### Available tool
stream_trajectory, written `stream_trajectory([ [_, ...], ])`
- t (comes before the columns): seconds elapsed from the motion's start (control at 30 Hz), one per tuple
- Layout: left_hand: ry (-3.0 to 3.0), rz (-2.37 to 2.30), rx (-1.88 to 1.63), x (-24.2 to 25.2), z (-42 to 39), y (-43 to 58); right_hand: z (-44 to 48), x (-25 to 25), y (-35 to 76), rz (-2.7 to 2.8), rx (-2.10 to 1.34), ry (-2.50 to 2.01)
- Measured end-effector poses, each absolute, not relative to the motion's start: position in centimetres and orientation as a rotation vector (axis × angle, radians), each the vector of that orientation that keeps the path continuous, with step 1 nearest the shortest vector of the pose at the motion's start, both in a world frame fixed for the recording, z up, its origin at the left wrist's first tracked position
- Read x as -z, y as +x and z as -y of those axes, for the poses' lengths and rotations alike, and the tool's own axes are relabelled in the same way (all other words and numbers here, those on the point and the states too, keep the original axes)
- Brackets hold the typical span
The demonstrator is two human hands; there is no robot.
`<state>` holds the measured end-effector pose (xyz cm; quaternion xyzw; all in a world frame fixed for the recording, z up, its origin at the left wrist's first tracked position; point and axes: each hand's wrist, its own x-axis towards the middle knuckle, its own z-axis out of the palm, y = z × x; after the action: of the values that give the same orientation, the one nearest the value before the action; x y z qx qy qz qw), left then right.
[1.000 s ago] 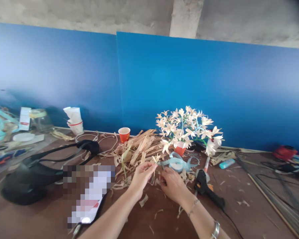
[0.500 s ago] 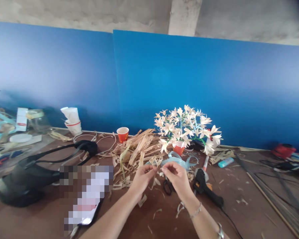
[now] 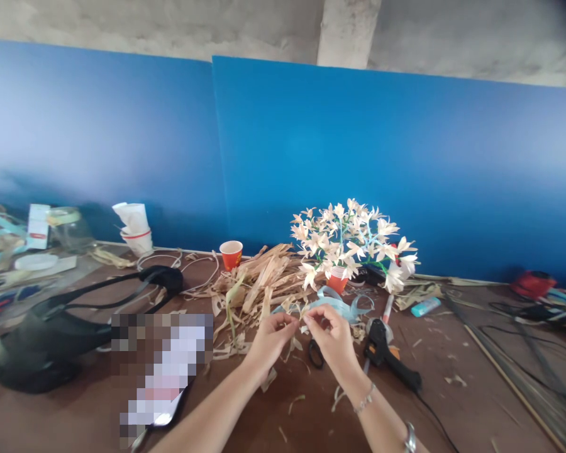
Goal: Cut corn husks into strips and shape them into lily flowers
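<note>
My left hand (image 3: 272, 340) and my right hand (image 3: 331, 336) meet over the table, thumbs and forefingers pinched close together. Between the fingertips is a small pale husk piece (image 3: 302, 313), mostly covered by the fingers, so its exact shape is unclear. Just beyond lies a heap of dried husks (image 3: 268, 274). A red paper cup (image 3: 338, 282) holds a bunch of cream husk flowers (image 3: 353, 242) on green and blue stems. Light blue ribbon (image 3: 342, 306) curls in front of that cup. Scissors (image 3: 316, 354) lie partly behind my right hand.
A black glue gun (image 3: 390, 356) with a cord lies to the right, near a turquoise packet (image 3: 425, 306). Another red cup (image 3: 231, 255) stands behind the husks. At left are a black bag (image 3: 42, 346) and a blurred-out phone (image 3: 170, 371). A blue panel (image 3: 358, 138) closes the back.
Both hands stay nearly in place, still pinched together, with the fingertips slightly closer. The whole view has shifted a little.
</note>
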<state>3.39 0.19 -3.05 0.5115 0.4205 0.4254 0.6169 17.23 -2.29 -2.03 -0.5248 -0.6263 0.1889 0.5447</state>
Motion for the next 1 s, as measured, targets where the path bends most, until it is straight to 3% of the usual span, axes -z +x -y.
stream_trajectory([
  [0.8,1.207,-0.949,-0.954,2.9,0.0,3.4,2.7,1.9,16.9,1.518,-0.366,-1.277],
  [1.0,1.084,-0.941,-0.98,2.5,-0.1,3.3,3.0,0.5,19.1,1.512,-0.184,-1.422],
])
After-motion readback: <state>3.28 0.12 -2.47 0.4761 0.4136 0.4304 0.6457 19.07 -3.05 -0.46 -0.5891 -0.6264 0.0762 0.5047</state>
